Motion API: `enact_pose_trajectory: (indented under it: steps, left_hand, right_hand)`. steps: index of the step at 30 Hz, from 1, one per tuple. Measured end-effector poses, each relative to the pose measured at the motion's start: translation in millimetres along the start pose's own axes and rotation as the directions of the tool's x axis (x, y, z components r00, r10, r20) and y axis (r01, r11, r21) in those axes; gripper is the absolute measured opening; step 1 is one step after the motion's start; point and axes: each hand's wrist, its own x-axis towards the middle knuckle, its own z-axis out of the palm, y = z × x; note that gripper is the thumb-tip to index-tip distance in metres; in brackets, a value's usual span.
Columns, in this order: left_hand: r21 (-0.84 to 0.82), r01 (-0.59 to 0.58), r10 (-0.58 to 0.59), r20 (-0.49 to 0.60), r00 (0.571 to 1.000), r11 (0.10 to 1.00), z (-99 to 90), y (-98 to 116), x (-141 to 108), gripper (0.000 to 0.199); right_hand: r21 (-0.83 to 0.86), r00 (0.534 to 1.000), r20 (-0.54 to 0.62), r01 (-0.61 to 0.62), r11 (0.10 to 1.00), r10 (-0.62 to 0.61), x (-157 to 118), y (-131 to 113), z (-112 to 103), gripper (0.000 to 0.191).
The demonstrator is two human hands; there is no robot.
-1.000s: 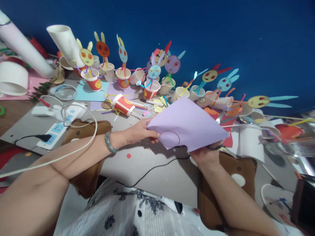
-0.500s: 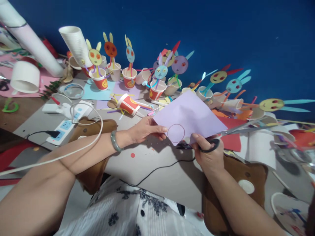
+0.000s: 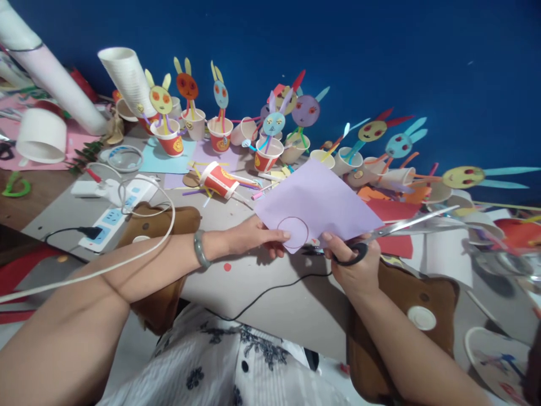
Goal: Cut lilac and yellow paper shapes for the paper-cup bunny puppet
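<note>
A sheet of purple paper (image 3: 321, 197) is held up above the table, with a drawn circle (image 3: 293, 232) near its lower corner. My left hand (image 3: 262, 234) pinches that corner, its thumb lying over the circle's edge. On the sheet's lower right edge, the thumb of my right hand (image 3: 353, 259) presses the paper. The same hand also has a pair of scissors (image 3: 403, 224) with black handles, whose blades point right, away from the circle and slightly apart. Both hands are closed; some fingers are hidden behind the paper.
Paper-cup figures with rabbit heads (image 3: 274, 124) line the blue wall. A red cup (image 3: 218, 179) lies on its side behind my left hand. To the left are a power strip (image 3: 114, 217) and a white cable. A black cord (image 3: 270, 290) crosses the table (image 3: 236, 285) in front.
The purple paper and both hands have shifted slightly left and down. My left thumb now reaches over the circle's edge, and the scissor blades show more plainly.
</note>
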Motion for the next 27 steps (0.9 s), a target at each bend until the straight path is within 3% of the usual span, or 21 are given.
enact_pose_trajectory:
  steps: [4,7,10,13,17,22,27]
  left_hand:
    - [-0.095,0.016,-0.012,0.042,0.999,0.995,-2.7,1,1,0.048]
    - [-0.05,0.079,-0.078,0.022,0.997,0.996,-2.1,0,2,0.043]
    - [0.02,0.077,-0.076,-0.056,0.996,0.997,0.2,0,1,0.04]
    - [0.042,-0.01,0.018,-0.197,0.98,0.999,2.4,4,-1,0.033]
    - [0.002,-0.119,0.112,-0.363,0.925,0.993,2.8,13,-1,0.026]
    - [-0.02,-0.253,0.216,-0.458,0.862,0.967,1.5,13,-1,0.025]
    - [0.018,-0.23,0.214,-0.444,0.87,0.973,3.1,6,-2,0.038]
  right_hand:
    - [0.02,1.0,-0.017,0.007,1.0,-0.007,-1,2,0,0.038]
    - [0.043,1.0,0.005,0.007,0.999,-0.008,-1,2,1,0.037]
    - [0.082,0.999,-0.034,0.003,0.997,0.0,0,0,3,0.034]
    - [0.109,0.999,-0.043,0.026,0.994,-0.022,0,0,3,0.031]
    - [0.057,0.987,0.132,0.082,0.995,-0.089,-4,2,0,0.041]
    - [-0.207,0.9,0.433,0.049,0.977,0.046,-6,-4,1,0.042]
    - [-0.311,0.861,0.499,0.069,0.948,0.101,-6,-4,5,0.044]
